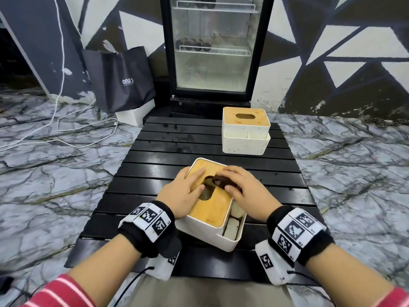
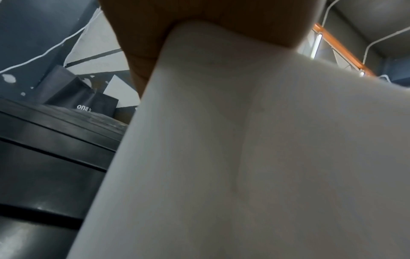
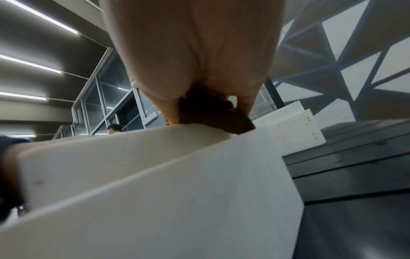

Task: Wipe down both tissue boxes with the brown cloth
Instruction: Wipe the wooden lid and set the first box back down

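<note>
A white tissue box with a wooden lid [image 1: 210,209] stands near the front of the black slatted table [image 1: 168,156]. My left hand [image 1: 188,191] lies flat on the lid's left side, fingers straight. My right hand [image 1: 239,185] presses the bunched brown cloth [image 1: 223,181] onto the lid beside the oval slot, fingers curled over it. From the right wrist view the cloth [image 3: 213,112] shows under my palm at the box's [image 3: 155,184] top edge. The left wrist view is filled by the box's white wall [image 2: 244,157]. A second tissue box [image 1: 245,131] stands at the far right.
A glass-door fridge [image 1: 212,47] stands behind the table. A black bag [image 1: 121,78] and white cables [image 1: 66,129] lie on the marble floor at left. The near box has side compartments [image 1: 232,227] holding pale items.
</note>
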Demonstrator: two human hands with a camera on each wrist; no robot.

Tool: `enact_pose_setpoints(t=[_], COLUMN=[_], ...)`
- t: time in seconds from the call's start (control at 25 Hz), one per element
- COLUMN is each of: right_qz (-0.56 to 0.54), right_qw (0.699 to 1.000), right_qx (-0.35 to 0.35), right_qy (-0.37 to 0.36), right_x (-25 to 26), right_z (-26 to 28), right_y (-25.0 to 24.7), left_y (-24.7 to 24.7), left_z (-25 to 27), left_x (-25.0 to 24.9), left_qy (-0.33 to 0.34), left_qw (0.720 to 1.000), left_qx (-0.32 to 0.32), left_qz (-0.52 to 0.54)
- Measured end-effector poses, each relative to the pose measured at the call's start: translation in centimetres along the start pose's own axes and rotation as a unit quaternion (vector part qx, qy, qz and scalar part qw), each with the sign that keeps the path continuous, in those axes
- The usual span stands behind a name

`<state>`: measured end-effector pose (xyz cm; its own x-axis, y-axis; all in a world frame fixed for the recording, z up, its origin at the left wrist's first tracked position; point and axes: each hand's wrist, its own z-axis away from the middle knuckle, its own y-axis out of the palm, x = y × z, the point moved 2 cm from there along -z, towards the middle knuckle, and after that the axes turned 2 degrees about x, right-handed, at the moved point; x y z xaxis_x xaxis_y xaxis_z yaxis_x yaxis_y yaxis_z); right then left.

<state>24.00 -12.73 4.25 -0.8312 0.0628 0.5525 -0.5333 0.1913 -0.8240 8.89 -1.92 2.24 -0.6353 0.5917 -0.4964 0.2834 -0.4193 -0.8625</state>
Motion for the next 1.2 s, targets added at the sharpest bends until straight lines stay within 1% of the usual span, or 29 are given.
enact_pose_setpoints(t=[0.04,0.12,0.2,0.28,0.36,0.44,0.52,0.64,0.76,0.88,1.04,1.2], right_qz=[-0.006,-0.022,-0.029,-0.023,-0.022,-0.036,-0.043,-0.021,-0.014,-0.009,-0.014,-0.013], right_qw=[1.000,0.999,0.996,0.993,0.993,0.995,0.997,1.000,1.000,1.000,0.996,0.994], right_qx=[-0.007,-0.012,0.001,0.015,0.027,0.037,0.025,0.002,-0.011,-0.015,0.022,0.056], right_qy=[-0.003,-0.039,-0.089,-0.113,-0.109,-0.090,-0.060,-0.007,0.011,-0.014,-0.087,-0.098], right_x=[0.2,1.3,2.7,3.5,3.5,2.8,1.7,0.1,-0.4,0.4,2.8,3.3], right_z=[0.3,1.6,3.7,5.1,5.2,4.1,2.6,0.4,-0.4,0.7,3.6,4.5], right_y=[0.2,1.0,2.3,3.2,3.1,2.5,1.4,0.0,0.0,0.8,2.4,2.5], left_y=[0.1,0.3,0.3,0.3,0.2,0.0,0.0,0.0,0.2,0.2,0.2,0.1], left_z=[0.0,-0.1,-0.1,-0.2,-0.1,0.0,0.0,0.0,-0.1,-0.1,-0.1,0.0], left_x=[0.1,0.1,0.2,0.2,0.1,0.0,0.0,0.0,0.1,0.0,0.1,0.0], left_qy=[-0.002,-0.004,-0.005,-0.001,0.005,0.007,0.003,-0.003,-0.008,-0.004,0.003,0.011], left_qw=[1.000,1.000,1.000,1.000,1.000,1.000,1.000,1.000,1.000,1.000,1.000,1.000], left_qx=[-0.002,-0.009,-0.011,-0.011,-0.008,-0.003,0.001,0.007,0.005,0.001,0.001,0.008], left_qz=[0.003,0.008,0.011,0.008,0.003,-0.002,-0.006,-0.008,-0.008,-0.010,-0.008,-0.016])
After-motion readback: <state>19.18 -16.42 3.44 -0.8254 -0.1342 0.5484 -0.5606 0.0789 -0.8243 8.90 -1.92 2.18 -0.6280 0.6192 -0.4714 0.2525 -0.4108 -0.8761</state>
